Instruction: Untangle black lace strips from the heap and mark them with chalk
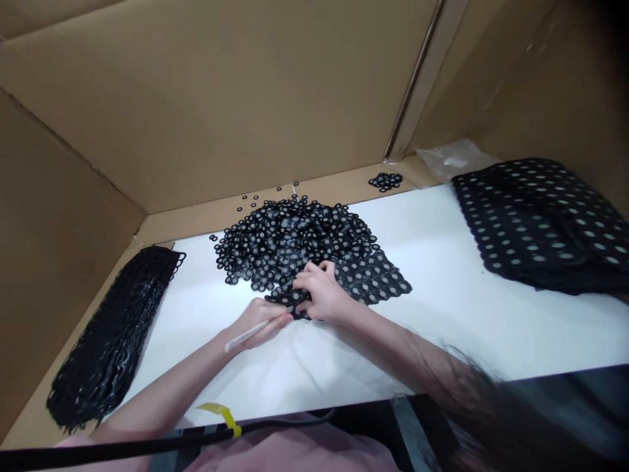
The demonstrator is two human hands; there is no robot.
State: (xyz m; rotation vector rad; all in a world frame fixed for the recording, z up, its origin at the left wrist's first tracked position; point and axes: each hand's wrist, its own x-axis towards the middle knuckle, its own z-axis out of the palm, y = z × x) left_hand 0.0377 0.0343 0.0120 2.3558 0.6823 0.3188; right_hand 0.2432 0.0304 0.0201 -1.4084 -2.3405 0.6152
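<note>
A heap of small black rings (289, 233) with pale centres lies on the white board. Against its near right side is a flat black sheet (381, 278) with rows of round pale spots. My left hand (258, 321) is closed around a thin white stick (247, 335), its fingertips at the sheet's near left edge. Bent over that same near part, my right hand (322, 292) has its thumb and fingers closed on the sheet. What lies under its fingertips is partly hidden.
A long bundle of black looped strips (113, 334) lies at the left. On the right a larger black spotted sheet (545, 226) is spread, with a clear plastic bag (457, 157) behind it. A small ring pile (386, 181) sits near the cardboard back wall (246, 98).
</note>
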